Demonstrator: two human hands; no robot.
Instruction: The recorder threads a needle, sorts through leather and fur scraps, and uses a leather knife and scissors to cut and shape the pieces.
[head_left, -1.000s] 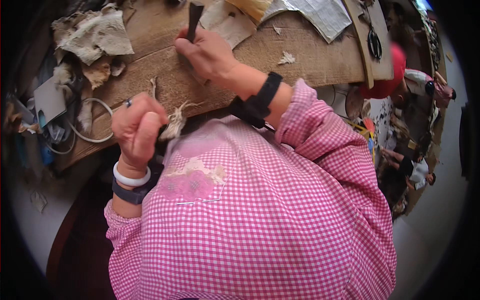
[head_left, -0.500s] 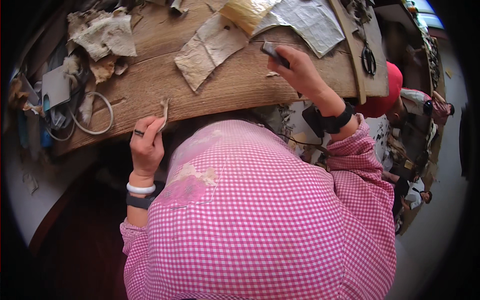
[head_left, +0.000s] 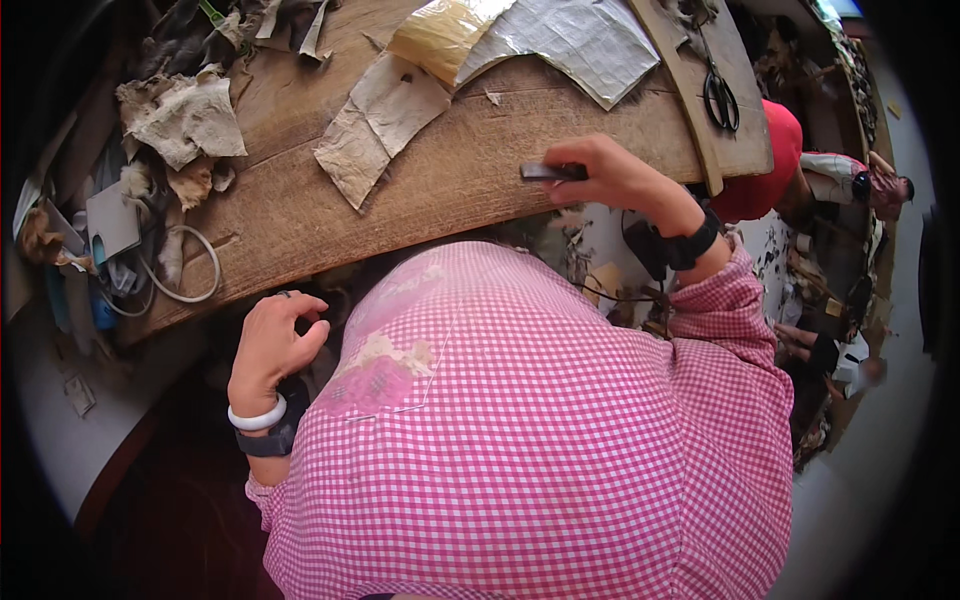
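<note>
Below the front edge of the wooden table (head_left: pixel 440 210), my left hand (head_left: pixel 277 338) hangs with its fingers loosely curled and the thumb apart, nothing visible in it. My right hand (head_left: pixel 612 172) is closed on a short, flat, dark metal tool (head_left: pixel 540 172), whose exact kind I cannot make out. It is over the table near its front edge, and the tool points left. Farther back, a piece of pale hide (head_left: pixel 385 120) lies creased on the boards, touching a shiny yellowish sheet (head_left: pixel 445 40).
At the left lie scraps of hide (head_left: pixel 190 115), a white cable loop (head_left: pixel 205 270) and a grey-white flat box (head_left: pixel 112 220). A silvery sheet (head_left: pixel 570 45), a wooden strip (head_left: pixel 690 100) and black-handled scissors (head_left: pixel 720 102) lie at the right. Beyond the table's right end is a person in red (head_left: pixel 760 180).
The thin pale strip is gone from my left hand, which has opened and moved down off the table edge. My right hand has come nearer with the tool, now turned level.
</note>
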